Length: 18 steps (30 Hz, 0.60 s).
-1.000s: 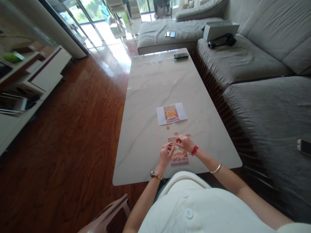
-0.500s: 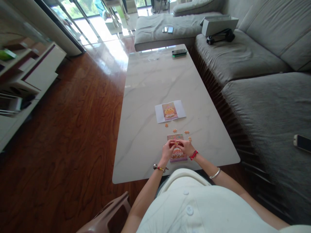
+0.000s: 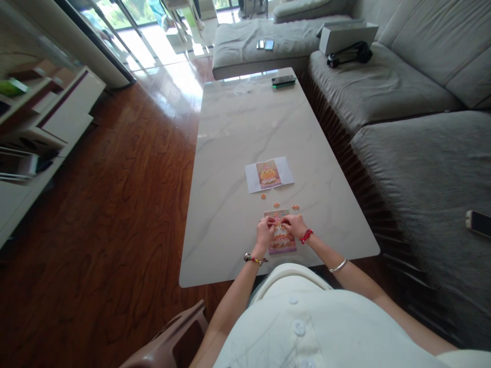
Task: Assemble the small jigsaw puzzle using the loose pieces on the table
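Note:
A small pink jigsaw puzzle (image 3: 283, 244) lies on the marble table (image 3: 238, 133) close to its near edge. My left hand (image 3: 265, 231) and my right hand (image 3: 293, 225) rest on its upper part, fingertips pinched together over it; what they pinch is too small to name. Loose orange pieces (image 3: 276, 205) lie just beyond the puzzle, with another piece (image 3: 295, 207) to the right. Farther up sits a reference picture (image 3: 269, 174) of a yellow figure on white paper.
A phone (image 3: 283, 81) lies at the table's far end. Grey sofa sections (image 3: 387, 87) run along the right with a white box (image 3: 347, 37) and another phone (image 3: 477, 223) on them. Wooden floor and shelving (image 3: 42, 128) are at left; a brown stool (image 3: 172, 342) is by my knees.
My hands drew together over the puzzle's upper part, then shifted slightly apart. The view has tilted a little, so the table sits higher in the frame.

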Each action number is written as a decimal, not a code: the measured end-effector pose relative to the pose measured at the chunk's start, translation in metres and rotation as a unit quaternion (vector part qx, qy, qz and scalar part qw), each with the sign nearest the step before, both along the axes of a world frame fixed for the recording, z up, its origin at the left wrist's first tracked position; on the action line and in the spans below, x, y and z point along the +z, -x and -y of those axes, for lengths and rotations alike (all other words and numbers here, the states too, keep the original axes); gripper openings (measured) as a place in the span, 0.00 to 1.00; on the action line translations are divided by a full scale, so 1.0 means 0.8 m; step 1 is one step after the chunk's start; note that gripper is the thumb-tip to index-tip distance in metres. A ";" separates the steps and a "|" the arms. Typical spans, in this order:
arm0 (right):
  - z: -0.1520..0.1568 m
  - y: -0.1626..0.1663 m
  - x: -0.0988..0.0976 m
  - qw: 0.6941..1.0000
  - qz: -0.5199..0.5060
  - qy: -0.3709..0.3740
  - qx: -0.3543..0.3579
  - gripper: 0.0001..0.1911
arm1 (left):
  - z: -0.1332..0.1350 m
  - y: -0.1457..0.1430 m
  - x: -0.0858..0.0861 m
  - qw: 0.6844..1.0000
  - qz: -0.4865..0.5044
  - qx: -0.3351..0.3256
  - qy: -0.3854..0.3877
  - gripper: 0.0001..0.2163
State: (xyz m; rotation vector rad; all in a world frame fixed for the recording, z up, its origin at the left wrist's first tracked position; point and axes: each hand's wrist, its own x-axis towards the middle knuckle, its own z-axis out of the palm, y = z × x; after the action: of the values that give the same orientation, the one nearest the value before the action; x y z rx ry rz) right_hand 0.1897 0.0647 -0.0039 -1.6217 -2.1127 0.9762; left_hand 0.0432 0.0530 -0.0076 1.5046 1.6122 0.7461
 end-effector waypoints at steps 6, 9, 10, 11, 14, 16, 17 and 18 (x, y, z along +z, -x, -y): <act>-0.002 0.000 -0.003 0.994 0.085 -0.037 0.050 0.08 | -0.001 -0.011 0.002 0.991 -0.129 -0.036 -0.028 0.06; -0.001 0.000 -0.002 0.991 0.110 -0.047 0.065 0.09 | 0.002 -0.015 0.006 0.984 -0.168 -0.041 -0.032 0.06; 0.000 0.000 -0.001 0.990 0.117 -0.051 0.067 0.10 | 0.003 -0.016 0.006 0.983 -0.176 -0.043 -0.033 0.06; 0.002 0.000 0.000 0.988 0.124 -0.055 0.068 0.10 | 0.004 -0.017 0.007 0.982 -0.181 -0.046 -0.034 0.06; 0.008 0.001 0.004 0.984 0.145 -0.073 0.073 0.13 | 0.007 -0.017 0.007 0.980 -0.190 -0.055 -0.039 0.07; 0.012 0.002 0.005 0.981 0.159 -0.088 0.072 0.13 | 0.009 -0.015 0.006 0.979 -0.191 -0.062 -0.045 0.07; 0.014 0.003 0.005 0.979 0.164 -0.094 0.070 0.13 | 0.010 -0.015 0.004 0.978 -0.192 -0.065 -0.047 0.07; 0.016 0.004 0.005 0.979 0.167 -0.098 0.066 0.13 | 0.011 -0.014 0.003 0.978 -0.193 -0.068 -0.049 0.08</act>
State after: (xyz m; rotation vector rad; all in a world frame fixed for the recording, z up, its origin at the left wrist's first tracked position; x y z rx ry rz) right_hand 0.1866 0.0522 -0.0001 -1.6561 -2.4735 0.5356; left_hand 0.0544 0.0444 -0.0053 1.9004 1.7463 0.4832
